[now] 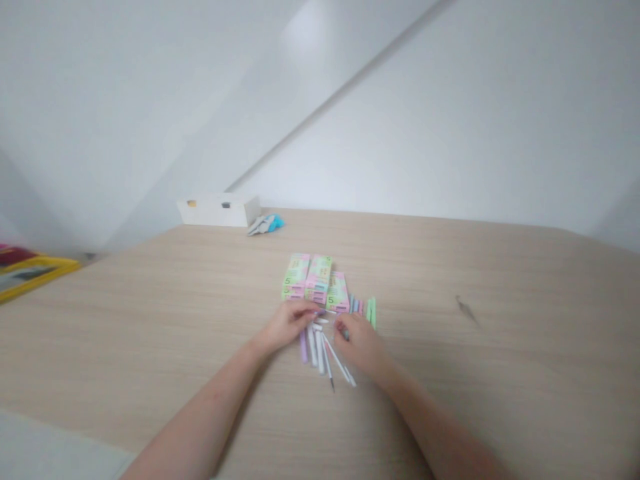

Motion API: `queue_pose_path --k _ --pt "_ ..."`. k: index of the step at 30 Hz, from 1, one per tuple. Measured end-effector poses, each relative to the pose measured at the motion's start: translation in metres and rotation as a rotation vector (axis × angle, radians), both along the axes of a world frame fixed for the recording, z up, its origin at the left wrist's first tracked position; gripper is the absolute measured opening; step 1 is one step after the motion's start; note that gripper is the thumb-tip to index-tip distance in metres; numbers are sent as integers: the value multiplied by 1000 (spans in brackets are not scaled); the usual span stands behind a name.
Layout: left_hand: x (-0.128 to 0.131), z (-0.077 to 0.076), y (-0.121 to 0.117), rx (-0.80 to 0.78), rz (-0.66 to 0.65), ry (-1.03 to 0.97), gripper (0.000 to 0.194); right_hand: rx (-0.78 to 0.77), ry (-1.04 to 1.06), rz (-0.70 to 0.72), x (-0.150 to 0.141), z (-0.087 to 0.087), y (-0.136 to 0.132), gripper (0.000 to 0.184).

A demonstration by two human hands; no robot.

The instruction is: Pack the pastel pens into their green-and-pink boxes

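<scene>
My left hand [291,323] is closed in a pinch at a small purple-ended piece [321,312], too blurred to name. Opposite it, my right hand [361,341] has its fingers curled together, and what they hold, if anything, is hidden. Between and below the hands lie several slim white pen-like sticks [320,352], one with a dark pointed tip, and a purple one [303,347]. Just beyond the fingers stand small pink and green boxes [319,275] marked "5", some stacked. Green sticks [371,312] and other pastel ones lie beside my right hand.
A white box [215,212] with small cutouts stands at the table's back left, with a crumpled grey and blue item [267,224] beside it. A small dark thin object [466,309] lies to the right. A yellow-rimmed tray [40,277] is at far left, beyond the wooden table [175,300].
</scene>
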State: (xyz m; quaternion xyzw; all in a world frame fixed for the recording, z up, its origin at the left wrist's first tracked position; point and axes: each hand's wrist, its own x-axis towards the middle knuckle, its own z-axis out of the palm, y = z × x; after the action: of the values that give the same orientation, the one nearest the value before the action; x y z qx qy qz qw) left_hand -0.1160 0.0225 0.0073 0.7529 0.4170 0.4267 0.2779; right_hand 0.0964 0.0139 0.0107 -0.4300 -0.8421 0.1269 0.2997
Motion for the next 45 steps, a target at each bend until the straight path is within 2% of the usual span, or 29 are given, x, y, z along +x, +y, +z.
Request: queue_pose_path --k 9,18,31,45 --pt "4 1 -2 51 -76 24 23 -4 197 44 -2 -1 3 11" --pt "6 4 -4 57 -121 54 22 -1 191 109 -3 2 0 11" --pt "5 4 -3 51 -157 65 22 9 172 84 -3 -1 2 11" --pt "7 6 -6 16 -124 73 21 6 160 91 -2 0 1 10"
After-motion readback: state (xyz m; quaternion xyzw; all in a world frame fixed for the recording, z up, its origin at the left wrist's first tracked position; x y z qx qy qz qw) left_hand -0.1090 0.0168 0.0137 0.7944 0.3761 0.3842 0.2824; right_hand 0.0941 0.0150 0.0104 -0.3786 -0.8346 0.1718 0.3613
